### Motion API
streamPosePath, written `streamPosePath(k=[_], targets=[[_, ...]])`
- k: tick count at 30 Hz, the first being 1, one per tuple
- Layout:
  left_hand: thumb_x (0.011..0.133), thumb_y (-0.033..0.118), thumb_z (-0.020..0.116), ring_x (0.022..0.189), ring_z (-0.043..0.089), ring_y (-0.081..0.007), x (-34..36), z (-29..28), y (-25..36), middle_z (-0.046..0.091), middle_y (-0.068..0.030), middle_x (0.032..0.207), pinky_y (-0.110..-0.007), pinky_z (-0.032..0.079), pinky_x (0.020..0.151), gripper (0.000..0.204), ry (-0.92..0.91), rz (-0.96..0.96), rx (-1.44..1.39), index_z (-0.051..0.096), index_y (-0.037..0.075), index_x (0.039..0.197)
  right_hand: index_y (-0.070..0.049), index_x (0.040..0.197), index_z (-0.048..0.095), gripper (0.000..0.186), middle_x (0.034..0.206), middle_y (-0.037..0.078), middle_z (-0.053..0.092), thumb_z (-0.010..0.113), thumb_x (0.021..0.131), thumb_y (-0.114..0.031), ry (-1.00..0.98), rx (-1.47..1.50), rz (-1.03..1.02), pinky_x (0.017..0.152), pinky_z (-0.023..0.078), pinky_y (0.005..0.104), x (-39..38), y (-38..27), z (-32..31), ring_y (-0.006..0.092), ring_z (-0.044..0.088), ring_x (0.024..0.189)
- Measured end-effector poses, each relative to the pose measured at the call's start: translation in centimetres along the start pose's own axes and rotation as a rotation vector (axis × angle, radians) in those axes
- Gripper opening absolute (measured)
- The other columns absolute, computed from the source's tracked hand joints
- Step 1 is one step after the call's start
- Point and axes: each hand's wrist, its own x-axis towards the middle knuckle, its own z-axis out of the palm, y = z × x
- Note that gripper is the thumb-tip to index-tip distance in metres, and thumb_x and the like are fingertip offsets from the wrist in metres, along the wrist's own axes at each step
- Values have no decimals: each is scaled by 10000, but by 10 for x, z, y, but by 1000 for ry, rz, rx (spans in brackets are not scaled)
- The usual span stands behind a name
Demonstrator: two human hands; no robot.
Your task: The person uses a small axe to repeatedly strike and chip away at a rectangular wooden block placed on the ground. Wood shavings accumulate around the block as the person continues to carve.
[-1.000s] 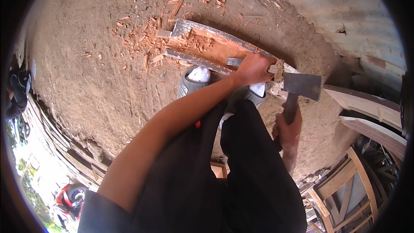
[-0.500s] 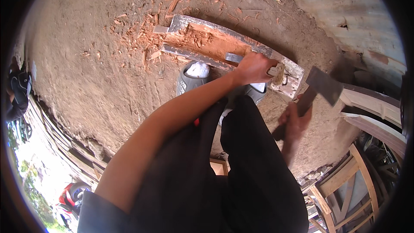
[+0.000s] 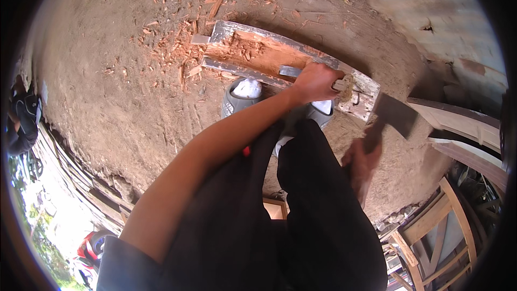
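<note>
Hollowed timber beam (image 3: 285, 55) lay over the dirt ground (image 3: 129, 113), just ahead of the person's gray shoes (image 3: 236, 103), its pale, flaking end to the right; from my remote post I saw the left hand (image 3: 316, 82) clenched around a chisel (image 3: 290, 70), whose flat metal blade pointed left over the hollow, though I could not tell whether its edge touched the wood; the right hand (image 3: 363, 154) grasped a hatchet (image 3: 397, 116) by the handle, its broad head blurred and near the beam's right end, apart from the chisel; I saw orange wood chips (image 3: 195, 70) strewn around the beam's left end, and a wooden frame (image 3: 425, 222) at lower right.
</note>
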Motion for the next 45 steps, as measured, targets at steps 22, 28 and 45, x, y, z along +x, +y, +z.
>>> streamPosePath(k=[22,28,45], targets=[[639,216,720,745,707,-365,-17,-9,-14,695,-142,744,-476,549,665,321,-103,88,68,699,100,938,-48,1252,501,352,698,22,513,604,918,2,-114,-64,130,392,410,283,-1,-15,-24,115,499,443],[633,208,728,768,701,-397,-13,1,1,684,-197,744,-495,546,678,361,-133,174,-23,706,72,967,-52,1246,501,340,687,19,503,600,925,1,-91,-43,133,387,400,280,-4,-23,-38,119,485,430],[718,222,721,897,717,-421,-8,-15,4,727,-236,890,-503,574,838,332,-250,46,-35,742,49,1001,-35,1268,510,375,685,15,504,632,913,-26,-131,-36,116,383,403,279,-10,-21,-33,113,500,437]])
